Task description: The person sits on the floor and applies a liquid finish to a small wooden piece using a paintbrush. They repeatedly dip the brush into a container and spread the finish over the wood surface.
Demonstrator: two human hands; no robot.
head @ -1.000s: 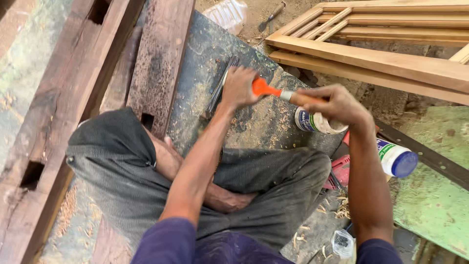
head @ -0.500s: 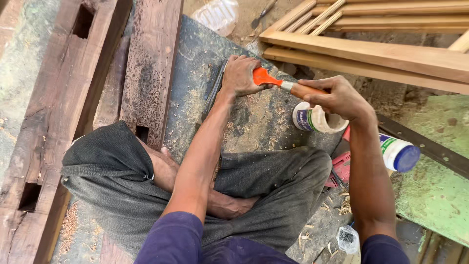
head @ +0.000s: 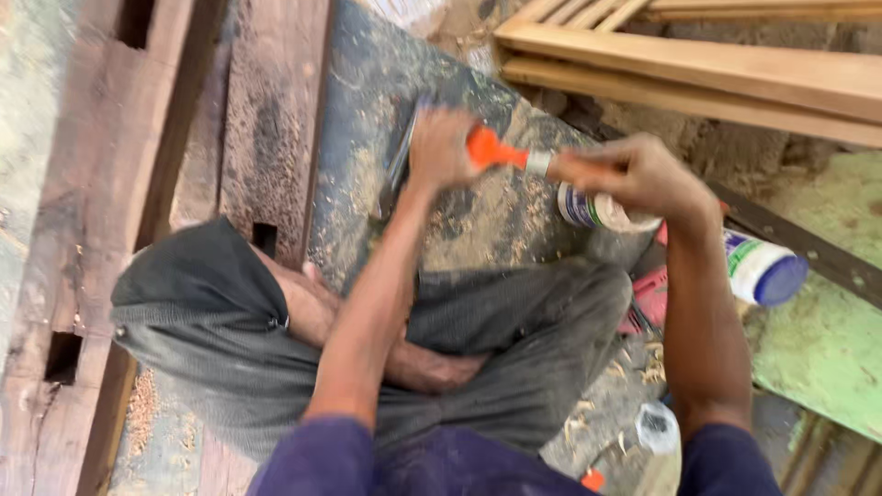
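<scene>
Orange-handled brush (head: pixel 501 152) between both hands — glue tub (head: pixel 597 209) beneath.

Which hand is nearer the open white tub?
Right. The right hand hovers just above the open white tub, gripping the orange brush; the left hand sits further left, at the brush's orange end.

The left hand (head: pixel 441 147) presses a flat dark piece (head: pixel 401 156) onto a dusty slab (head: pixel 386 83). The right hand (head: pixel 634 174) holds an orange-handled brush (head: pixel 501 152), its orange end touching the left hand. An open pot (head: pixel 597 209) sits under the right hand; a white bottle (head: pixel 758 266) lies beside it.
</scene>
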